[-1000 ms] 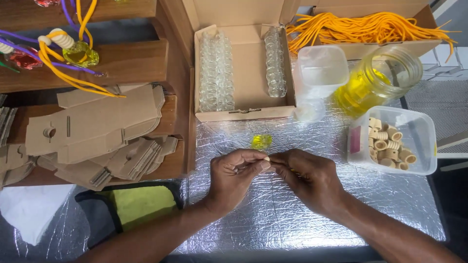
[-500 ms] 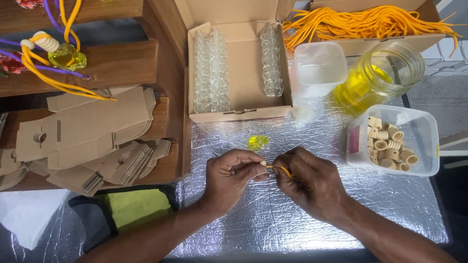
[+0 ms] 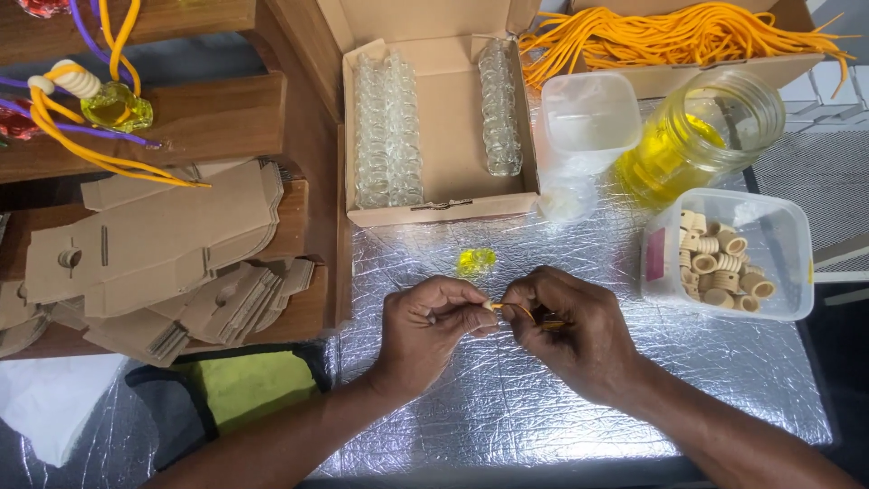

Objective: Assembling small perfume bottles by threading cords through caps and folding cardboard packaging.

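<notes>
My left hand (image 3: 430, 328) and my right hand (image 3: 570, 328) meet over the silver foil table (image 3: 507, 407). Between their fingertips runs a short piece of orange cord (image 3: 516, 311). My left fingers pinch a small pale cap-like piece at the cord's end; its shape is mostly hidden. My right hand grips the cord, and more of it bunches under the palm. A small glass bottle of yellow liquid (image 3: 476, 262) lies on the foil just beyond my hands.
A cardboard box (image 3: 444, 127) holds rows of clear small bottles. A jar of yellow liquid (image 3: 692, 136), a plastic tub of wooden caps (image 3: 724, 258), a box of orange cords (image 3: 688, 36) and flat cardboard blanks (image 3: 154, 244) surround the foil.
My hands stay together in the same spot. The fingers have shifted along the orange cord, and the cord now shows as a short loop between the two hands.
</notes>
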